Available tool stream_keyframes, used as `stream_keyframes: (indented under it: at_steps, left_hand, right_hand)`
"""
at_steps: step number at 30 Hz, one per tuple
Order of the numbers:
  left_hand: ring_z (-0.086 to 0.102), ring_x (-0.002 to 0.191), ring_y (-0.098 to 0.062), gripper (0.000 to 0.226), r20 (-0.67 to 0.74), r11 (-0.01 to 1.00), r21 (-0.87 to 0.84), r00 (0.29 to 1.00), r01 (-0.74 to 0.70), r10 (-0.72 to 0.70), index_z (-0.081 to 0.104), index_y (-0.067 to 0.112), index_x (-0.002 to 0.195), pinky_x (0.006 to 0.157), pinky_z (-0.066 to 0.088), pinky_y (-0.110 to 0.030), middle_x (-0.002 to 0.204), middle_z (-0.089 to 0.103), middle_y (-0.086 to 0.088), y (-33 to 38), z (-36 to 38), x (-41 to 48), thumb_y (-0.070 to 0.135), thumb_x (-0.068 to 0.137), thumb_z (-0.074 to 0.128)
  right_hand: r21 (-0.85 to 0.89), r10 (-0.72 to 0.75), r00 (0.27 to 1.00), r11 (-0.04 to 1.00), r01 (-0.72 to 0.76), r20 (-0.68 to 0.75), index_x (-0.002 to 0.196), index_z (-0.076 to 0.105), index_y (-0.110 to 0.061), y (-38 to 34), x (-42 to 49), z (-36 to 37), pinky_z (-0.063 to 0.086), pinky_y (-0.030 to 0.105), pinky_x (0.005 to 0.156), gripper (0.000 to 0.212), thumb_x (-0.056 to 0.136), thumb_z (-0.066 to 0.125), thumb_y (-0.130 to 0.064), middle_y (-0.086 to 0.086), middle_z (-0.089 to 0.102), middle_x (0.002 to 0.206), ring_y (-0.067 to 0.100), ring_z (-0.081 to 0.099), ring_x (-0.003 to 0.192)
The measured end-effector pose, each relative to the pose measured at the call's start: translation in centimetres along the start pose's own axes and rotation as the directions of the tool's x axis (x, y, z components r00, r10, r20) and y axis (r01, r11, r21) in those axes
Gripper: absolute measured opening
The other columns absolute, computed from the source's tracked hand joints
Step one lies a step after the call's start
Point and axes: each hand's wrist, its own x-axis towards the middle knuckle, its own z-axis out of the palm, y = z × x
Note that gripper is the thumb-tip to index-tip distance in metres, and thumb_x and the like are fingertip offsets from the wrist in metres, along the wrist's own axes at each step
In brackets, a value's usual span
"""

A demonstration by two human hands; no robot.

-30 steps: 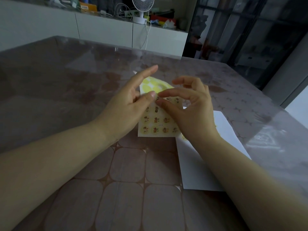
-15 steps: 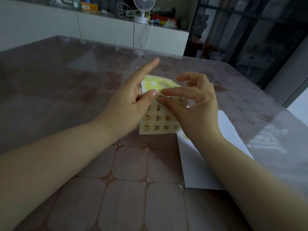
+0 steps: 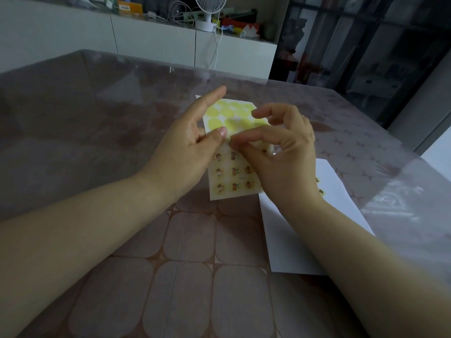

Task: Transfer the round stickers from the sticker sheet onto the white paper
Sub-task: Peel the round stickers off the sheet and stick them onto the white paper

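Head view: the sheet [image 3: 231,181] runs lengthwise away from the person, over the table [image 3: 97,123] — left hand [image 3: 185,147] pinching its left edge, right hand [image 3: 280,154] pinching a sticker [image 3: 231,142] mid-sheet. Paper [image 3: 292,240] lies right of the sheet, under the right forearm, so that hand is nearer. The sheet's far half shows plain yellow rounds, its near half printed ones.

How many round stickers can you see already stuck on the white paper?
2. Both lie on the white paper beside the right wrist, one sticker just beyond the other. The right hand and forearm may hide more.
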Motion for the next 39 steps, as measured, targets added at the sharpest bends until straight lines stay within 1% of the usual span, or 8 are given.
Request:
stream_keyframes:
  at_steps: [4,10,13,17,23,28,32,39]
  left_hand:
    - [0.069,0.096,-0.011,0.047,-0.018,0.999,-0.044,1.000,-0.001,0.001,0.039,0.039,0.130,0.079,0.054,-0.022,0.116,0.065,-0.005,0.2,-0.1,0.0,0.007,0.097,0.046]
    - [0.069,0.094,-0.008,0.049,0.006,0.999,-0.014,0.999,-0.031,0.032,0.036,0.034,0.136,0.076,0.053,-0.019,0.110,0.067,-0.001,0.6,0.1,-0.2,0.005,0.097,0.044]
    - [0.069,0.093,-0.010,0.048,-0.006,0.999,-0.008,0.999,-0.037,0.037,0.037,0.038,0.133,0.077,0.053,-0.020,0.117,0.065,-0.006,0.7,0.1,-0.2,0.007,0.097,0.046]
    - [0.072,0.080,-0.017,0.047,-0.082,1.000,-0.010,0.996,0.021,-0.022,0.038,0.037,0.133,0.077,0.055,-0.026,0.080,0.072,-0.010,0.4,-0.1,0.0,0.010,0.096,0.049]
    - [0.071,0.087,-0.014,0.044,-0.113,0.994,0.061,0.990,0.095,-0.088,0.040,0.041,0.125,0.092,0.052,-0.044,0.086,0.074,-0.005,0.0,-0.3,0.2,0.015,0.093,0.055]
    - [0.071,0.084,-0.016,0.051,-0.053,0.992,-0.035,0.991,0.123,-0.125,0.042,0.041,0.121,0.084,0.054,-0.037,0.083,0.074,-0.004,-0.2,-0.1,0.2,0.002,0.091,0.056]
    - [0.071,0.087,-0.018,0.062,-0.022,0.990,-0.009,0.989,0.143,-0.143,0.040,0.040,0.125,0.087,0.054,-0.035,0.087,0.075,-0.008,-0.4,-0.1,0.2,-0.005,0.086,0.058]
    - [0.072,0.083,-0.012,0.062,-0.041,0.990,0.076,0.992,0.119,-0.116,0.039,0.039,0.127,0.084,0.054,-0.030,0.082,0.075,-0.002,-0.3,-0.2,0.3,-0.003,0.086,0.060]
  right_hand:
    - [-0.001,0.040,0.999,0.999,-0.041,-0.009,0.088,0.071,-0.034,0.3,0.2,-0.2,0.034,0.050,0.097,0.018,0.070,0.073,-0.038,-0.023,0.045,0.102,-0.007,0.039,0.096]
    - [0.006,0.035,0.999,0.999,-0.035,0.013,0.083,0.072,-0.035,0.0,0.1,-0.2,0.034,0.051,0.096,0.012,0.071,0.072,-0.037,-0.021,0.047,0.103,-0.005,0.039,0.096]
    - [-0.003,0.026,0.999,1.000,-0.026,0.019,0.089,0.072,-0.034,0.1,0.2,-0.3,0.035,0.051,0.096,0.024,0.070,0.069,-0.049,-0.023,0.044,0.105,-0.006,0.038,0.096]
    - [-0.084,-0.004,0.997,0.996,0.011,0.075,0.096,0.072,-0.034,0.2,0.2,-0.3,0.031,0.053,0.098,0.037,0.069,0.062,-0.057,-0.017,0.044,0.115,-0.003,0.030,0.097]
    - [-0.107,-0.006,0.998,0.994,0.013,0.066,0.088,0.072,-0.034,0.5,0.1,0.0,0.030,0.054,0.099,0.025,0.071,0.068,-0.051,-0.015,0.044,0.110,-0.001,0.029,0.100]
    - [-0.132,0.017,0.998,0.991,-0.009,0.056,0.087,0.074,-0.034,0.7,0.0,0.0,0.030,0.056,0.098,0.020,0.072,0.070,-0.046,-0.015,0.047,0.113,-0.004,0.023,0.100]
    - [-0.183,-0.003,0.997,0.983,0.017,0.074,0.086,0.075,-0.032,0.5,0.1,-0.2,0.027,0.057,0.100,0.020,0.073,0.067,-0.045,-0.003,0.058,0.117,0.010,0.031,0.106]
    - [-0.251,-0.082,0.988,0.961,0.112,0.127,0.083,0.076,-0.029,0.2,0.3,-0.1,0.020,0.051,0.105,0.024,0.078,0.059,-0.045,-0.001,0.062,0.113,0.028,0.047,0.110]
